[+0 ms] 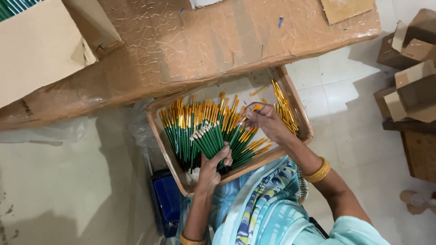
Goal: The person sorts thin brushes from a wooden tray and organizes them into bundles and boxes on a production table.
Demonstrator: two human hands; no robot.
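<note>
A shallow wooden tray (pixel 305 121) rests on my lap and holds many green-handled paintbrushes with gold ferrules and orange bristles (pixel 181 131). My left hand (pixel 212 169) grips a fanned bundle of these brushes (pixel 207 140) near their handle ends, tips pointing away from me. Over the tray's right half, my right hand (pixel 268 121) pinches one brush (pixel 251 110) between thumb and fingers. A smaller loose heap of brushes (pixel 286 109) lies along the tray's right wall. Gold bangles circle both my wrists.
A long table wrapped in brown tape (pixel 204 41) crosses the top of the view, just beyond the tray. A cardboard box (pixel 36 50) stands at upper left. A blue case (pixel 165 199) sits by my left knee. Cardboard cartons (pixel 411 68) are stacked at the right on the pale tiled floor.
</note>
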